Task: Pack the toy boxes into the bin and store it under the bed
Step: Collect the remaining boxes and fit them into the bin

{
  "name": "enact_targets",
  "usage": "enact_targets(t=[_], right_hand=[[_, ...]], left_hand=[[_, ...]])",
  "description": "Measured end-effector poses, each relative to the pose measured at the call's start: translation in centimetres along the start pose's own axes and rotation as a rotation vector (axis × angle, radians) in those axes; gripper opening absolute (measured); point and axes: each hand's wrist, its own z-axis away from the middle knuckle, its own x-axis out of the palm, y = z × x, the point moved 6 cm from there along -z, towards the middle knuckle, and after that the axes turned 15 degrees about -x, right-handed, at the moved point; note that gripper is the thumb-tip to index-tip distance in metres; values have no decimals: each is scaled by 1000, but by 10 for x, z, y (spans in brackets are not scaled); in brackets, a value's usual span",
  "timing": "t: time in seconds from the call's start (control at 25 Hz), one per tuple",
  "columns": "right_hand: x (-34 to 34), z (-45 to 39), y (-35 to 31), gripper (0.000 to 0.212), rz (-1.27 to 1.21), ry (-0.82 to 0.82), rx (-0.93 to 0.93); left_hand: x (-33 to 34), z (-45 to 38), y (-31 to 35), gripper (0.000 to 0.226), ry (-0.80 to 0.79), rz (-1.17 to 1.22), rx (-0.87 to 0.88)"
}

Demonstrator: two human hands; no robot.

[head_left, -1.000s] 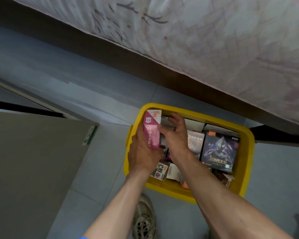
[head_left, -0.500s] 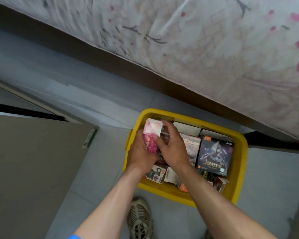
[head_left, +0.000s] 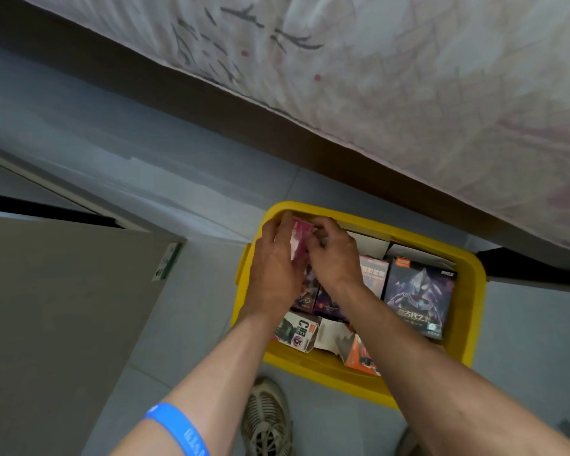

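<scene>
A yellow bin (head_left: pixel 471 327) sits on the grey tiled floor just in front of the bed (head_left: pixel 408 77). Several toy boxes fill it, among them a dark blue one with a silver figure (head_left: pixel 420 296) at the right and a white one with black letters (head_left: pixel 298 334) at the near left. Both hands hold a pink toy box (head_left: pixel 299 241) upright at the bin's far left corner. My left hand (head_left: pixel 273 268) grips its left side and my right hand (head_left: pixel 334 255) its right side and top. The box's lower part is hidden between my hands.
The bed's patterned sheet overhangs a dark gap (head_left: pixel 211 103) beneath the frame. A grey cabinet panel (head_left: pixel 63 317) stands at the left. My shoe (head_left: pixel 267 419) rests on the floor just in front of the bin. A dark object (head_left: pixel 540 268) lies right of the bin.
The pink box has gone lower and further into the bin's far left corner, with both hands closing over it. The camera view has shifted slightly.
</scene>
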Motion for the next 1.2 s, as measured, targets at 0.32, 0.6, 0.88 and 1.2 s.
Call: enact_targets(t=[0.32, 0.6, 0.88, 1.2], right_hand=[[-34, 47, 4, 28, -127, 100, 123], [-134, 135, -21, 19, -147, 274, 190], [-323, 253, -49, 42, -26, 676, 263], [-513, 309, -52, 46, -89, 918, 272]], left_hand=[[-8, 10, 20, 65, 57, -418, -71], [-36, 127, 106, 57, -51, -151, -11], [-26, 273, 259, 59, -250, -106, 261], [-27, 334, 463, 58, -158, -84, 634]])
